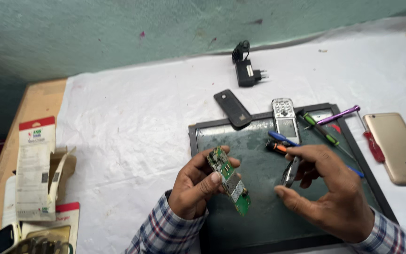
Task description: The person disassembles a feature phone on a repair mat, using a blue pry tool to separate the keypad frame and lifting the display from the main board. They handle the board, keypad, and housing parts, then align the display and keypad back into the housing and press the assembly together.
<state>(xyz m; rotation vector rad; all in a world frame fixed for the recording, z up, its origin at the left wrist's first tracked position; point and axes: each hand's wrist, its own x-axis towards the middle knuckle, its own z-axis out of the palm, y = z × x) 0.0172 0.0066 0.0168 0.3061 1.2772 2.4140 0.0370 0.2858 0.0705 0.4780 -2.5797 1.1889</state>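
Note:
My left hand (194,186) grips a green phone circuit board (230,181), holding it tilted above a dark framed work mat (259,221). Just right of the board, my right hand (327,190) pinches a pair of metal tweezers (290,171) between thumb and fingers, tips pointing down. The board and the tweezers are a short gap apart. Both wrists wear plaid sleeves.
On the mat's far edge lie a silver keypad phone shell (285,117), a black back cover (232,109) and several screwdrivers (325,129). A gold phone (400,148) lies at right, a black charger (247,70) near the wall, cardboard boxes (36,169) at left.

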